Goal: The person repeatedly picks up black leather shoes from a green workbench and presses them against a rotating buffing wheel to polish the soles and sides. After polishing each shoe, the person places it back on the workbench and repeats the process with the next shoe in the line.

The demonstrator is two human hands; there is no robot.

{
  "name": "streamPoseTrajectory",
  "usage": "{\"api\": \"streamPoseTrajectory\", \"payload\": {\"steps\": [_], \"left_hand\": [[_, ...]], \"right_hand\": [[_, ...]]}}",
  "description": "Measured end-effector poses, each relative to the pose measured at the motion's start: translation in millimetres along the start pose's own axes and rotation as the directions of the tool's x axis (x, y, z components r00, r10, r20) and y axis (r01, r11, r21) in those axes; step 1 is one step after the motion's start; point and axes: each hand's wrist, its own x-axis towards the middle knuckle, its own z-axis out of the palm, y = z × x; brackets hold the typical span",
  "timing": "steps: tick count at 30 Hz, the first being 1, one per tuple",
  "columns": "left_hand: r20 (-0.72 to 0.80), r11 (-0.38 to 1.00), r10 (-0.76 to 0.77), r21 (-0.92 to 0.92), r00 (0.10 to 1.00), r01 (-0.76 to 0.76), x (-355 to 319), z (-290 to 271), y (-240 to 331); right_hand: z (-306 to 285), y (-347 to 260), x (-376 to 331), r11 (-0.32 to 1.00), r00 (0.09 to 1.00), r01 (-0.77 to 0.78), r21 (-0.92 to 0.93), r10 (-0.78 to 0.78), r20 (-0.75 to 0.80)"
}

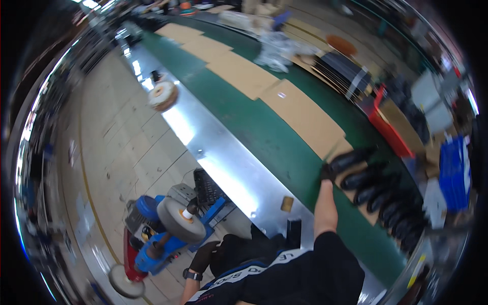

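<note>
My right hand [328,173], in a dark glove, reaches out over the green belt and grips the near end of a black shoe [352,159]. That shoe lies at the far end of a row of similar black shoes [389,206], set side by side on brown cardboard. Low by my body is my left hand [204,256], also dark-gloved, with a watch [192,275] at the wrist. Its fingers are loosely bent, with nothing visible in them, beside black cloth [235,254] at my front.
A metal ledge [223,175] edges the green belt [249,129], carrying a round pale wheel [163,95] and a small tan block [287,204]. Left of me stands a blue machine with a buffing wheel [181,219]. Cardboard sheets [302,117] line the belt; blue crates [454,173] stand right.
</note>
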Motion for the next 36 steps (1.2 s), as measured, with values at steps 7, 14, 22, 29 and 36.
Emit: {"api": "streamPoseTrajectory", "payload": {"steps": [7,14,22,29,36], "left_hand": [[-0.217,0.961,-0.216,-0.219,0.952,0.168,-51.9,-19.3,-155.3],[-0.319,0.601,-0.717,-0.733,0.619,0.318,-105.3,-48.5,-307.0],[-0.249,0.429,-0.704,-0.895,0.665,0.120,-130.2,-0.6,-386.0],[-0.260,0.775,-0.605,-0.412,0.753,0.480,-177.4,23.3,-457.2],[-0.228,0.783,-0.551,-0.476,0.803,0.401,-104.6,7.4,-434.0]], "right_hand": [[-25.7,-33.9,-13.1,0.868,0.904,-0.309,-0.390,0.140,-0.405],[2.8,-32.2,-74.0,0.520,0.837,-0.505,-0.689,0.102,-0.538],[90.2,-24.9,-195.7,0.603,0.912,-0.400,-0.690,0.187,-0.365],[149.7,3.9,-342.7,0.107,0.973,0.154,-0.982,0.158,0.169],[47.2,-29.5,-417.0,-0.749,0.970,0.241,-0.617,0.158,0.187]]}}
